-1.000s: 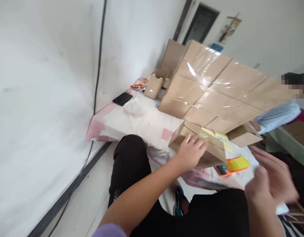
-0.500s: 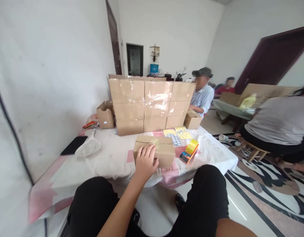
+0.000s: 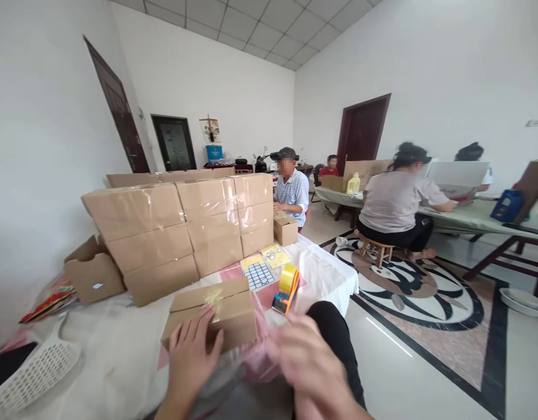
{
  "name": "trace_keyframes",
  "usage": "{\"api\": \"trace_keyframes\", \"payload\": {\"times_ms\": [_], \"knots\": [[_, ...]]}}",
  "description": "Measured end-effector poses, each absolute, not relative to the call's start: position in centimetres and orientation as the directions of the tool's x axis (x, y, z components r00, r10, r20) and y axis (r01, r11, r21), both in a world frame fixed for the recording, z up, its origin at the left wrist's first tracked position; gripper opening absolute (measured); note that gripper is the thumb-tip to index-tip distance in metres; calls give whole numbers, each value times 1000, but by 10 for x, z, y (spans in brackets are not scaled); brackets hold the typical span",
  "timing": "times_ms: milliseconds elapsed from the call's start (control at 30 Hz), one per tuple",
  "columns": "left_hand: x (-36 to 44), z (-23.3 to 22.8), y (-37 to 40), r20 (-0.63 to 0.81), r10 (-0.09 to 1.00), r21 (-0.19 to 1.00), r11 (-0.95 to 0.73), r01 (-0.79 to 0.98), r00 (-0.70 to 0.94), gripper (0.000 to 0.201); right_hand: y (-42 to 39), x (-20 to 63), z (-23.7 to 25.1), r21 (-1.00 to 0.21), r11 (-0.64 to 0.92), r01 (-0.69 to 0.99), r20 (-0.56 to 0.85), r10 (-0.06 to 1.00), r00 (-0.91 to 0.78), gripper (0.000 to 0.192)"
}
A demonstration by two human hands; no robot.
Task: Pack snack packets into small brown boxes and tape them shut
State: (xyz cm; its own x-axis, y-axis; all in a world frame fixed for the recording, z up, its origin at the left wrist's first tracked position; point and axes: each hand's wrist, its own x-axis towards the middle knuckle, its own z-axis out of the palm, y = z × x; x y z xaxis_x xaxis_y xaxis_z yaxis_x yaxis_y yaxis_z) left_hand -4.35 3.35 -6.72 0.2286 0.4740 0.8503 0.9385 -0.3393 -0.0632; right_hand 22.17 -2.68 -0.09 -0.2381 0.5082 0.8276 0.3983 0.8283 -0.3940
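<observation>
A small closed cardboard box lies on the cloth-covered table in front of me. My left hand rests flat against its near side, fingers apart. My right hand is blurred, just right of the box and low in view. A clear plastic film shows between the two hands; whether my right hand grips it cannot be told. A yellow tape dispenser stands just behind my right hand.
A wall of taped cardboard boxes stands behind the small box, an open box at its left. Sticker sheets lie beside the tape. A white mesh swatter lies far left. A person in a cap sits behind; others sit at the right table.
My head has swung up and level, so the room came into view. My left hand stays on the small box. My right hand, out of view half a second ago, has come back in beside it.
</observation>
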Motion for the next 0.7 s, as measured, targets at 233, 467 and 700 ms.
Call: {"api": "trace_keyframes", "payload": {"times_ms": [233, 467, 700], "knots": [[-71, -67, 43, 862, 455, 30, -489, 872, 225, 19, 78, 191, -52, -745, 535, 398, 273, 789, -551, 152], [-78, -85, 37, 961, 256, 3, -394, 919, 107, 31, 53, 210, -59, -794, 538, 283, 432, 827, -360, 128], [-81, -86, 34, 948, 317, 137, -360, 923, -17, 33, 4, 331, -22, -833, 492, 253, 523, 850, 67, 100]]}}
